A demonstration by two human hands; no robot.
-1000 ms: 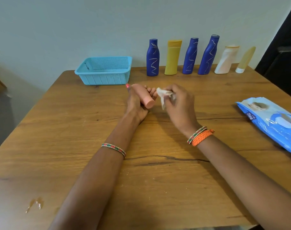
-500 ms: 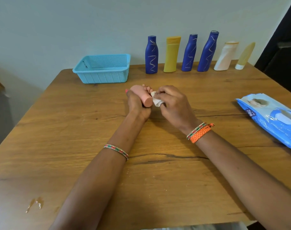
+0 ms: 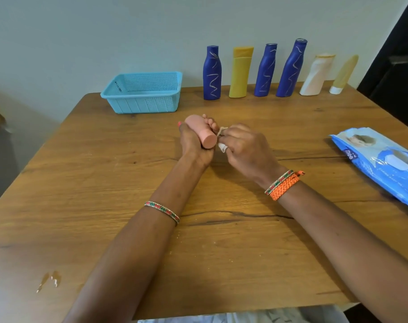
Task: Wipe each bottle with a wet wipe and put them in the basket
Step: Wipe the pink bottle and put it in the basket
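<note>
My left hand [image 3: 193, 143] grips a small pink bottle [image 3: 201, 131] lying tilted over the middle of the table. My right hand [image 3: 244, 148] pinches a crumpled white wet wipe [image 3: 222, 145] right beside the bottle's near end. A light blue mesh basket [image 3: 140, 106] stands at the back left with nothing visible in it. Along the back edge stand three dark blue bottles [image 3: 211, 73] [image 3: 265, 71] [image 3: 291, 68], a yellow bottle [image 3: 240, 73], a white bottle [image 3: 317, 75] and a pale yellow tube [image 3: 343, 75].
A blue pack of wet wipes [image 3: 382, 159] lies at the right edge of the wooden table [image 3: 105, 183]. A small wet spill [image 3: 49, 280] marks the near left corner. A crack runs across the tabletop beneath my forearms. A dark door frame stands at the far right.
My right hand brought the wipe in from a loose hanging hold to bunch it tight against the bottle's near end. My left hand kept its hold on the pink bottle.
</note>
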